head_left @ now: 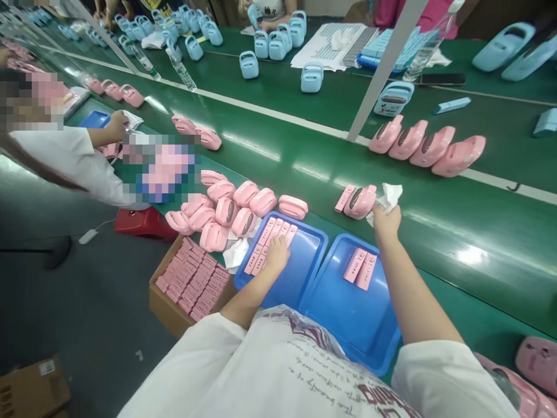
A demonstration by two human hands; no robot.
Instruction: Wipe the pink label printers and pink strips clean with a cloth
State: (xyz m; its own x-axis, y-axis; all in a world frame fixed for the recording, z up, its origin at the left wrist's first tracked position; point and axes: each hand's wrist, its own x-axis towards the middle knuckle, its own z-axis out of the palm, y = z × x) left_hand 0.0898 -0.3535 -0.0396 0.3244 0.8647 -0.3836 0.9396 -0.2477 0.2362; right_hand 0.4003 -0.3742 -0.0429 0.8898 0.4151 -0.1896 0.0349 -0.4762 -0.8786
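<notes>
My left hand (277,254) is over the left blue tray (311,247), its fingers closed at the lower end of a pink button bar (290,233). More pink bars lie side by side under and beside that hand. My right hand (387,220) grips a crumpled white cloth (390,197) on the green conveyor. The cloth is right beside a pink handled plastic housing (360,202), with a single pink bar (344,198) on its other side. Two pink bars (366,271) rest in the right blue tray (348,307).
Several pink housings (226,209) cluster left of the trays, above a cardboard box (169,310) packed with pink bars. Pink housings (429,145) stand in a row across the belt. Blue housings (278,43) and bottles (181,71) are beyond. A co-worker's arm (108,130) is at left.
</notes>
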